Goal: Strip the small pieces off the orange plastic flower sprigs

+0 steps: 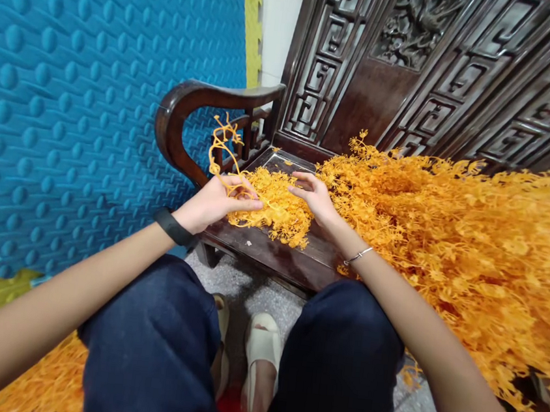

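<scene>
My left hand (216, 201) is closed on a bundle of thin orange plastic stems (223, 145) that loop up above it. My right hand (316, 198) rests with fingers spread on a small heap of orange plastic sprigs (279, 213) lying on the dark wooden bench seat (270, 253). The two hands are close together over this small heap. A black band is on my left wrist and a thin silver bracelet on my right.
A very large pile of orange plastic sprigs (472, 240) covers the bench to the right. The curved wooden armrest (192, 102) stands at the left, a carved backrest (418, 64) behind. Blue foam mat (70, 93) lines the left wall. More orange pieces (44, 385) lie by my left knee.
</scene>
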`<state>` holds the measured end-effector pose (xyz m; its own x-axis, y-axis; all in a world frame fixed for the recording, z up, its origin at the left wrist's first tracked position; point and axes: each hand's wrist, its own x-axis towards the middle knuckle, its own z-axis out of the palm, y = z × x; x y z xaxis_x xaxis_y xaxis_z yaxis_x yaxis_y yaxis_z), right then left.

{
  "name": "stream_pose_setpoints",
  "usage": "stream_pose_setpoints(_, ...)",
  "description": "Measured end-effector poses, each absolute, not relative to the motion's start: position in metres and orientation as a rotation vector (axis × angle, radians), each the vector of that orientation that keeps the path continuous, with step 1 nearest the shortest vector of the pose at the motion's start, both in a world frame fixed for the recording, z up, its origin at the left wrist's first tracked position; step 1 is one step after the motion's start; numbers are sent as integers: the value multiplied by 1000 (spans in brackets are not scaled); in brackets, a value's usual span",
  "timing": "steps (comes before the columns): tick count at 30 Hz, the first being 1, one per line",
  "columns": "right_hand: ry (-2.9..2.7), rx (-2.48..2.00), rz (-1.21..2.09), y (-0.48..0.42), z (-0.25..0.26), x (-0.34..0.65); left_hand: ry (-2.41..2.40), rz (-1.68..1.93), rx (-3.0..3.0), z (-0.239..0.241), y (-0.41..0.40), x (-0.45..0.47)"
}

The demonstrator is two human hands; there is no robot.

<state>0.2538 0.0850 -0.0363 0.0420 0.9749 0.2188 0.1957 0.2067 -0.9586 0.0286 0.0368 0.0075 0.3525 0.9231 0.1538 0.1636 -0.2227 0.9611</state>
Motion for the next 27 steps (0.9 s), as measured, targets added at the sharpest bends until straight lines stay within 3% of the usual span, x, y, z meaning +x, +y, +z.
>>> stream_pose_setpoints(7,-1691,-972,1249,41,-4,225,976,1075,1690,7,39,30)
stream_pose_setpoints(27,-1787,-834,997,23,6,219,1014,1253,1488,12,35,34)
